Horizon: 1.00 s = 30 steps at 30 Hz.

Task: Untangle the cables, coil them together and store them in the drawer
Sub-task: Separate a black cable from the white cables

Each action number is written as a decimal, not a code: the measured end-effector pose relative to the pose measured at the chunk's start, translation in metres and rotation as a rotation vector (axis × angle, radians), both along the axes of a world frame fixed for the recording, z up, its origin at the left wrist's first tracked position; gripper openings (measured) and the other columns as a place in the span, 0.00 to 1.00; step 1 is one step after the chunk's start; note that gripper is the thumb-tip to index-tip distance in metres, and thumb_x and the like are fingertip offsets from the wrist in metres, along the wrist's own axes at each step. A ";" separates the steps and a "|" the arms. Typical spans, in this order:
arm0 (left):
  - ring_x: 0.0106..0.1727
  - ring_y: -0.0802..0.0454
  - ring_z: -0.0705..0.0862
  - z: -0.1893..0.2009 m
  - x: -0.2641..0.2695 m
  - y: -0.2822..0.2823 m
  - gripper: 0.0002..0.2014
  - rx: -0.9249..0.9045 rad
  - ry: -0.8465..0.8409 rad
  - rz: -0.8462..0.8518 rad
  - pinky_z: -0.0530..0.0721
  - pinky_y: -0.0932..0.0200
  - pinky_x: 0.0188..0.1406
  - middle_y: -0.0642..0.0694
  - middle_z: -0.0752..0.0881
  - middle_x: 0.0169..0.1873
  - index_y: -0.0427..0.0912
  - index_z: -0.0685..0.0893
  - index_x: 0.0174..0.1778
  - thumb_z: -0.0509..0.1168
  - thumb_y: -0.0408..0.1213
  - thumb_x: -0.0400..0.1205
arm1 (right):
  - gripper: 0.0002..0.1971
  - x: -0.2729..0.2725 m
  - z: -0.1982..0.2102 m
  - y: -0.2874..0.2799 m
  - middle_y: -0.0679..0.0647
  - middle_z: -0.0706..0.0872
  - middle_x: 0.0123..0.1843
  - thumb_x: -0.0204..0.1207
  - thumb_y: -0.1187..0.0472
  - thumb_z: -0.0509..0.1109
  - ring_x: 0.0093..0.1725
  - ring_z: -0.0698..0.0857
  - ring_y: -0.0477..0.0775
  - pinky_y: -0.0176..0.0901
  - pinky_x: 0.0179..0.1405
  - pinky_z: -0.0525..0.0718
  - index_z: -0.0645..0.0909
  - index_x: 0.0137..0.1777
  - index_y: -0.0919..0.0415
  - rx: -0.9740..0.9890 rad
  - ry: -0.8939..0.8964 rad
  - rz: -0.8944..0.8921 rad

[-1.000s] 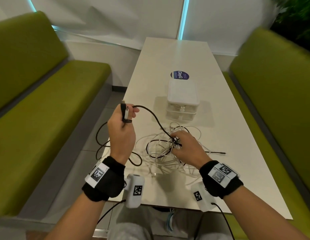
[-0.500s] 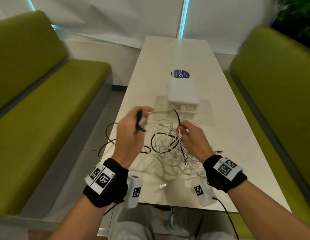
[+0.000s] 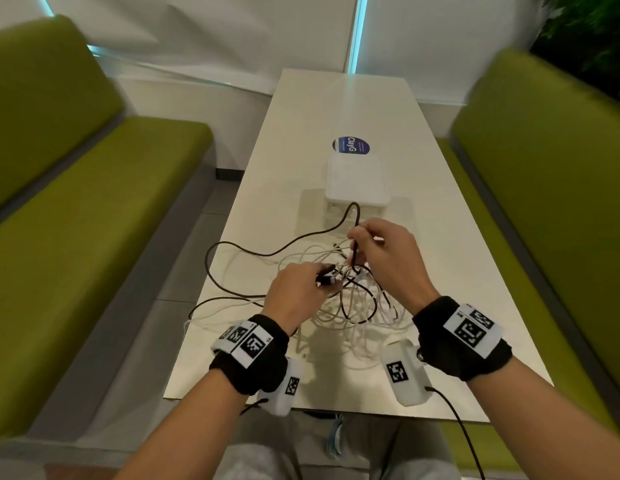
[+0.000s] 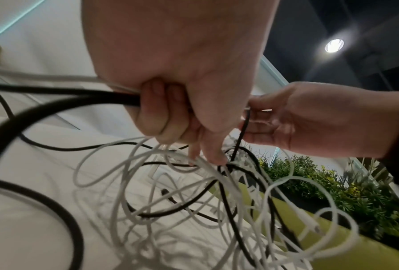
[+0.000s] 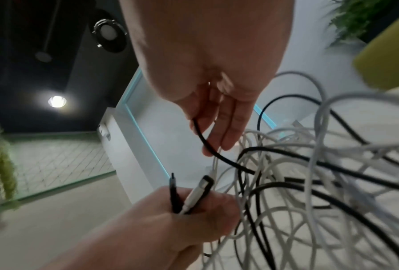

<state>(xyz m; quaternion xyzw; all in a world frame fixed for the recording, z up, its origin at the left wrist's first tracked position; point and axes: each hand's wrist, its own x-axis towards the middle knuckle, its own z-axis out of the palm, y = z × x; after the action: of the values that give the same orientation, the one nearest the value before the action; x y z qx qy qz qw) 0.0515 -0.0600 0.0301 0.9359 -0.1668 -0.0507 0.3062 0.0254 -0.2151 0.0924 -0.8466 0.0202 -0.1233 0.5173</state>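
1. From the head camera: the left hand point(image 3: 294, 292) sits low over the near part of the white table point(image 3: 274, 188), fingers curled round two cable ends whose plugs point(image 3: 326, 278) poke out toward the right. The right hand point(image 3: 388, 258) is raised just beyond it, its fingertips pinching a black cable point(image 3: 267, 253) that rises in an arch from its fingers and then runs out leftward past the table edge. Between and under both hands lies the tangle of white cables point(image 3: 357, 317), with black loops threaded through it. Behind the hands stands the small white drawer unit point(image 3: 355, 180), its front partly hidden by the right hand, so whether it is shut I cannot tell. A blue round sticker point(image 3: 351, 146) lies beyond it, and green benches point(image 3: 76, 209) run along both sides.

2. From the left wrist: the left hand point(image 4: 177, 87) is closed tight on a black and a white strand that leave to the left; the right hand point(image 4: 304, 120) holds a thin black strand hanging into the knot point(image 4: 228, 173).

3. From the right wrist: the right hand point(image 5: 216, 87) has its fingers fairly straight, the black cable point(image 5: 216, 155) caught between them. The left hand point(image 5: 170, 224) grips a black plug and a white plug point(image 5: 194, 195), both sticking upward.
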 end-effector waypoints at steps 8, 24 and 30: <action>0.46 0.43 0.87 -0.007 -0.005 0.004 0.17 -0.094 -0.059 0.093 0.84 0.47 0.43 0.49 0.90 0.45 0.53 0.74 0.51 0.70 0.57 0.77 | 0.10 -0.006 0.016 0.002 0.57 0.83 0.40 0.86 0.65 0.61 0.36 0.89 0.59 0.53 0.38 0.91 0.83 0.51 0.69 0.868 0.209 0.040; 0.33 0.64 0.80 0.015 -0.014 0.006 0.04 -0.592 -0.080 0.077 0.77 0.62 0.37 0.58 0.87 0.31 0.53 0.89 0.37 0.75 0.42 0.77 | 0.11 -0.008 0.000 0.008 0.56 0.90 0.47 0.82 0.72 0.63 0.50 0.89 0.52 0.40 0.52 0.85 0.85 0.57 0.66 0.577 0.090 0.164; 0.29 0.61 0.75 0.031 -0.016 0.011 0.12 -0.675 -0.079 0.140 0.72 0.66 0.32 0.56 0.80 0.24 0.57 0.84 0.28 0.75 0.45 0.77 | 0.27 -0.019 -0.039 0.020 0.42 0.82 0.67 0.73 0.63 0.67 0.66 0.78 0.39 0.28 0.67 0.72 0.76 0.73 0.52 -0.243 0.011 0.256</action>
<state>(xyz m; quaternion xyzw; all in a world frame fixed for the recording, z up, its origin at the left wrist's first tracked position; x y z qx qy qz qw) 0.0354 -0.0486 0.0610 0.7924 -0.1213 0.0650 0.5943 0.0064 -0.1952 0.0532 -0.8993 -0.1000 -0.0535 0.4224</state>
